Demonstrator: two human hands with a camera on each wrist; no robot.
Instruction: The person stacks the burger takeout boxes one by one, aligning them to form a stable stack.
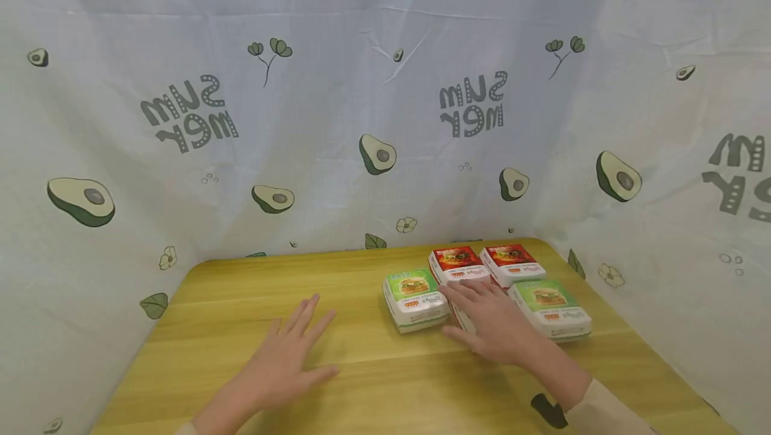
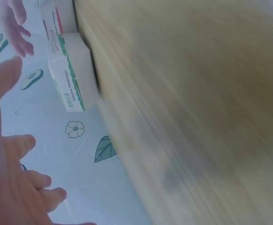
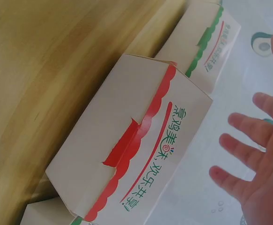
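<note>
My left hand (image 1: 280, 361) hovers over the left side of the table with its fingers spread, holding nothing. The right hand (image 1: 490, 321) is stretched over a red-trimmed burger box (image 3: 127, 140), which it largely hides in the head view. In the right wrist view its fingers are spread and apart from that box. Left of the hand sits a green-topped burger box (image 1: 417, 301); to its right lies another green-topped box (image 1: 551, 308). Behind them stand a red-topped box (image 1: 454, 262) and a second red-topped box (image 1: 512, 262).
The boxes stand close together on the right half of a wooden table (image 1: 241, 301). A white curtain (image 1: 325, 100) printed with avocados and leaves surrounds the table's back and sides. Something dark (image 1: 548, 411) shows beside the right sleeve.
</note>
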